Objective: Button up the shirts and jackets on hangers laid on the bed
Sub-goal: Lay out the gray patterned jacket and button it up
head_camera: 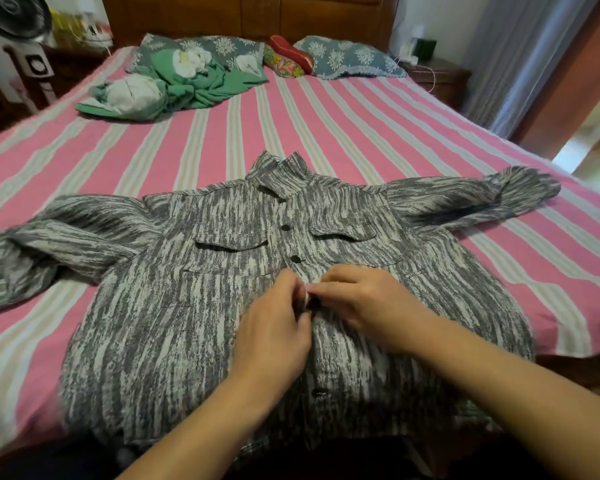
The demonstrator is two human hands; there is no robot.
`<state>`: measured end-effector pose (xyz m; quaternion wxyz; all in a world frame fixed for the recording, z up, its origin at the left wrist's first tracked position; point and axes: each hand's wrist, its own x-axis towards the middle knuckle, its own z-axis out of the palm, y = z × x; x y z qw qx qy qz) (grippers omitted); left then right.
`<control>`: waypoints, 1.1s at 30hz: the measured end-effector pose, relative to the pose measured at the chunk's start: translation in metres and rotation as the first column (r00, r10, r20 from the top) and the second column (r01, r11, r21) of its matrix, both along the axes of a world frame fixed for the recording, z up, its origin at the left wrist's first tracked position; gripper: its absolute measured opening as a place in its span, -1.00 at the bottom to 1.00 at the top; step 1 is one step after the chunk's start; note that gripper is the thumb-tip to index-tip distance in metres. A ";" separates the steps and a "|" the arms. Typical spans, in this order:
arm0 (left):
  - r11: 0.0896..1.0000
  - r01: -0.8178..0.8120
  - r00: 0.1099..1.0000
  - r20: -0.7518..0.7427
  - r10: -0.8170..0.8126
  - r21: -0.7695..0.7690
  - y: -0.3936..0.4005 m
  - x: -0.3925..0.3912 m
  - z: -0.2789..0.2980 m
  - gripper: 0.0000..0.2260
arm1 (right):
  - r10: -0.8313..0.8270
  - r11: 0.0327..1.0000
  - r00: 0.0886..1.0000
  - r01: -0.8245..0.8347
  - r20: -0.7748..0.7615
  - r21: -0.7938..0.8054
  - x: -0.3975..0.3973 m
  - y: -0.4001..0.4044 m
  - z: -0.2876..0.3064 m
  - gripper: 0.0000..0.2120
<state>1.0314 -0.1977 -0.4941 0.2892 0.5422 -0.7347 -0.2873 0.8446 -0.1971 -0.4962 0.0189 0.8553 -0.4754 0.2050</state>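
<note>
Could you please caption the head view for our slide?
Both hands, left hand and right hand, fasten a middle button on a grey streaked shirt spread across a pink striped bed.

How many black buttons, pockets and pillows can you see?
Black buttons: 4
Pocket flaps: 2
Blue pillows: 2
Total: 8

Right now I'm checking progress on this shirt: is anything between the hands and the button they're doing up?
Nothing visible is. The left hand and right hand already pinch the grey shirt at its front placket, fingertips meeting there. The button itself is hidden by the fingers.
</note>
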 end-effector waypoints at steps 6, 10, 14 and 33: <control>0.997 0.044 0.999 0.013 -0.044 -0.057 -0.008 0.003 -0.009 -0.66 | 0.243 0.943 0.835 -0.323 -0.493 -0.083 -0.006 -0.017 0.009 -0.67; 0.981 -0.056 0.974 0.205 0.094 -0.185 -0.010 0.007 -0.018 -0.87 | 0.255 0.959 0.804 -0.280 -0.537 0.037 -0.002 -0.020 0.005 -0.63; 0.995 -0.044 0.942 0.328 0.070 -0.087 -0.030 0.012 -0.023 -0.88 | 0.221 0.975 0.808 -0.200 -0.546 0.099 0.010 -0.024 0.008 -0.81; 0.954 -0.039 0.998 -0.025 0.049 0.298 0.079 0.071 -0.065 -0.91 | -0.538 0.834 0.843 0.528 0.025 0.157 0.079 0.122 -0.068 -0.53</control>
